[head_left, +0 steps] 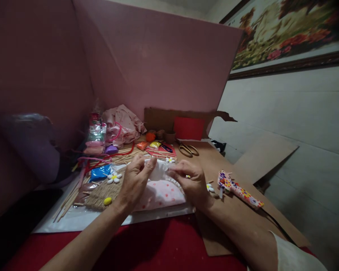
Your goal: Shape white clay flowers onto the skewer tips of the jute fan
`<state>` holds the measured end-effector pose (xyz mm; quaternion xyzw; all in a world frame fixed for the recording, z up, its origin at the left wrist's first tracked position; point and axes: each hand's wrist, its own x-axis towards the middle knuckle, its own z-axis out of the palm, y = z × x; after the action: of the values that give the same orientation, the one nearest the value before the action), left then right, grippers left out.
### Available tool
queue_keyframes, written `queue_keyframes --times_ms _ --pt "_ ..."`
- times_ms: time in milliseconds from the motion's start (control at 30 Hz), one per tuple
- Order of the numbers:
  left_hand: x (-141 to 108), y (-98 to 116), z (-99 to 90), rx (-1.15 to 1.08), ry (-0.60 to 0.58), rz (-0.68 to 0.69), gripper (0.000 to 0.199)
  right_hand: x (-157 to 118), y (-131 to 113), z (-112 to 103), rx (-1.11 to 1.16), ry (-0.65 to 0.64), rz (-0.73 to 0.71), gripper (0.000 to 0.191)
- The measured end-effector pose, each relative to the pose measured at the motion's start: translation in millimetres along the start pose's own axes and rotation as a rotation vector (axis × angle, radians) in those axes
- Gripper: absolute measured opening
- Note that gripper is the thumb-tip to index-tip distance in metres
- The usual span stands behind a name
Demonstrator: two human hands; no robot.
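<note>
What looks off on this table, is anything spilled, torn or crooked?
The cardboard strip at the back looks torn: its right end juts past the red card as a ragged tongue. At the back left, the pink patterned fabric lies crumpled in a heap, perhaps just set aside. I see no spill.

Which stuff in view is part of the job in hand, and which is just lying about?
In the job, going by the hands:
- pale translucent piece between left hand and right hand
- twine-wrapped piece with dotted pink cloth, below them

Lying about, possibly supplies:
- scissors
- flower-patterned glue gun
- red card
- blue packet
</note>
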<state>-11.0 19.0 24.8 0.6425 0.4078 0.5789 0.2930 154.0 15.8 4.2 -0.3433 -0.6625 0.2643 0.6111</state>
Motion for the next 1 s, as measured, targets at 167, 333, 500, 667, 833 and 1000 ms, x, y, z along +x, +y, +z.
queue_keyframes --times_ms 167,333,500,667,833,1000 --pt "-1.6 -4.4 3.8 -0.148 -0.061 -0.168 0.035 -6.9 2.4 2.0 -0.062 0.013 -0.213 0.020" --pt "-1.4 -5.8 5.4 -0.214 -0.047 -0.217 0.034 -4.8 0.5 3.0 -0.109 0.061 -0.220 0.015" --pt "-0.2 -10.1 6.1 -0.247 -0.016 -0.213 0.035 -4.6 0.7 2.7 -0.111 0.029 -0.225 0.018" --pt "-0.6 -10.9 8.5 -0.345 -0.036 -0.308 0.033 -4.8 5.4 1.9 -0.139 0.020 -0.227 0.026" --pt "-1.8 -10.1 10.1 -0.438 -0.131 -0.394 0.029 -4.8 7.0 1.6 -0.178 0.034 -0.224 0.026" --pt "-0.5 -15.7 8.7 -0.390 -0.074 -0.329 0.028 -7.1 4.6 2.9 -0.102 0.000 -0.214 0.030"
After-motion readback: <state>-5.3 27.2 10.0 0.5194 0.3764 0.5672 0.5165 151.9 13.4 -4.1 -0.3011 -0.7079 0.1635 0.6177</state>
